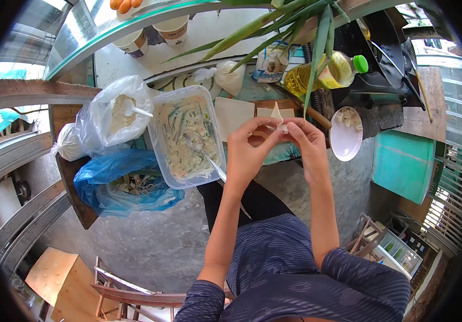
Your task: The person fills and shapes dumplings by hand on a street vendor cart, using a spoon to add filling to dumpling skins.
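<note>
My left hand point(248, 149) and my right hand point(309, 144) meet over the table's front edge, fingertips pinched on a thin pale dumpling wrapper point(277, 114). One corner of it sticks up between the fingers; any filling inside is hidden. Behind the hands lies a wooden board point(265, 105) with part of a pale sheet on it. More square wrappers point(233, 117) are stacked just left of it. A rectangular plastic tub point(167, 181) of creamy chopped filling point(180, 153) stands left of my left hand, a metal spoon point(209, 158) resting in it. An oval pale dish point(345, 144) holding some pieces is right of my right hand.
At left are a clear bag of powder point(117, 115) with a white spoon and a blue plastic bag point(118, 196) with rooty greens. An oil bottle point(322, 75) lies tilted behind, under long green leaves point(263, 29). A black stove point(375, 80) stands at the right.
</note>
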The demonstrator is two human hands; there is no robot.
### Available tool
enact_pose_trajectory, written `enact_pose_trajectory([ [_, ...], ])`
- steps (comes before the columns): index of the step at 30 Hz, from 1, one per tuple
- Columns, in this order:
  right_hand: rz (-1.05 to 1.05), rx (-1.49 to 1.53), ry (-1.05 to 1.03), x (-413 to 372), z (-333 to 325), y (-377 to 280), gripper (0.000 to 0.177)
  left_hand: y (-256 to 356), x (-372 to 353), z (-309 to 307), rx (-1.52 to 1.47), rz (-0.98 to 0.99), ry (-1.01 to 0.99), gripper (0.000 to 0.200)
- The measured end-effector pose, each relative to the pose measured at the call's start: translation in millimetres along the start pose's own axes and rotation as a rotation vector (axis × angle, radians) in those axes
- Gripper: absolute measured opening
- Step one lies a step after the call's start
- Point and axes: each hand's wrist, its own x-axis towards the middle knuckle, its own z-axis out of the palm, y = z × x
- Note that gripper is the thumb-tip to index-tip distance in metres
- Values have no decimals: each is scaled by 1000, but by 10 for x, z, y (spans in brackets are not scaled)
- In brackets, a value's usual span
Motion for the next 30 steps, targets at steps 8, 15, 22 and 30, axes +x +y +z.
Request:
enact_pose_trajectory([
  [8, -208, -329, -77, -38, 12, 20, 31, 7, 56, -36, -282, -191, -7, 16],
  [15, -334, -354, 72, 56, 91, 65, 46, -13, 7, -105, -610, -245, -44, 24],
  [22, -261, -488, -255, -38, 400, -115, 52, 18, -359, -318, -477, -289, 236, 25],
  [30, -176, -965, -555, -77, 500, 3, 43, -38, -1001, -870, -260, -107, 724, 9],
])
